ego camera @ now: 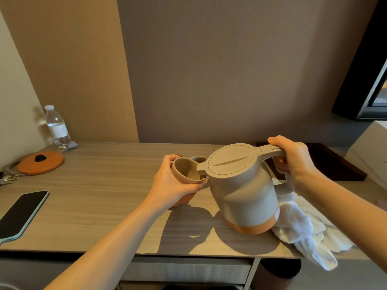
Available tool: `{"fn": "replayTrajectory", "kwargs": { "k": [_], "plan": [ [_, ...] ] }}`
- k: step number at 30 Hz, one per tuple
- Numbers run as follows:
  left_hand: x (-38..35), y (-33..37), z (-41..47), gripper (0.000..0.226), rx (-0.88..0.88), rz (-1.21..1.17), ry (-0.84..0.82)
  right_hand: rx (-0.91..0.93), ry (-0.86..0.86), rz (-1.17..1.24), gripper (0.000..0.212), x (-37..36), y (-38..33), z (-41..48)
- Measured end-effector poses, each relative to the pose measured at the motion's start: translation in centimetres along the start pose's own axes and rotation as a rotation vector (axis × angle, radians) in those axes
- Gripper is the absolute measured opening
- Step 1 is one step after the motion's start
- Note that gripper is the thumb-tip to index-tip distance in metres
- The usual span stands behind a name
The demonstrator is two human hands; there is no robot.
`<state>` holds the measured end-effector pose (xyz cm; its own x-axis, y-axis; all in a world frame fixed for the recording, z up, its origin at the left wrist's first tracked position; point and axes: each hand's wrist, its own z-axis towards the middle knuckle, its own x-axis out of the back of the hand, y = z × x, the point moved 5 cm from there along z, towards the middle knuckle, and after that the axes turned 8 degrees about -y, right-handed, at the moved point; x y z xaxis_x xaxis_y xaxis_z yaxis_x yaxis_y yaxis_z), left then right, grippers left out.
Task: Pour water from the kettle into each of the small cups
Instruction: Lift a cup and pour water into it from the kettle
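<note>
- Left hand [171,185]: fingers curled round a small cup [185,170], fingertips on its far side and thumb along the near side just under the rim. It's a full wrap-around grip, not a pinch.
- That cup sits right at the left of the kettle [240,185] and leans toward it, with its rim touching or almost touching the spout. I can't tell if any water is coming out.
- Right hand [293,162]: fingers closed tight round the kettle's handle, thumb laid flat on top and pointing at the lid.
- Both forearms come in from the bottom edge, one on each side of the kettle. The right wrist is cocked over and the kettle is tipped left, lid shut.
- A second cup [198,159] stands just behind the spout, mostly hidden.
- Other stuff on the desk [104,195]: a white towel [303,227] right of the kettle and partly under it, an orange kettle base [40,162] and a water bottle [57,126] far left of it, and a phone [21,212] far left too, closer to the desk's front edge.
</note>
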<state>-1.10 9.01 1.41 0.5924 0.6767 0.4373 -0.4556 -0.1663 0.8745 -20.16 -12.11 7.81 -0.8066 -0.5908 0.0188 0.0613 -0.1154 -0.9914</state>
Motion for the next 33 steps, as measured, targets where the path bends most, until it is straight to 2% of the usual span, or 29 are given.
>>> {"fn": "replayTrajectory", "kwargs": {
  "k": [12,33],
  "plan": [
    [0.4,-0.2,-1.6,0.091,-0.046,-0.045,0.033,0.024,-0.066,-0.091,0.031,-1.4,-2.3,-0.6],
    [0.7,-1.0,-3.6,0.089,-0.007,-0.118,0.068,0.065,-0.141,-0.196,0.043,-3.7,-4.0,-1.4]
  ]
}}
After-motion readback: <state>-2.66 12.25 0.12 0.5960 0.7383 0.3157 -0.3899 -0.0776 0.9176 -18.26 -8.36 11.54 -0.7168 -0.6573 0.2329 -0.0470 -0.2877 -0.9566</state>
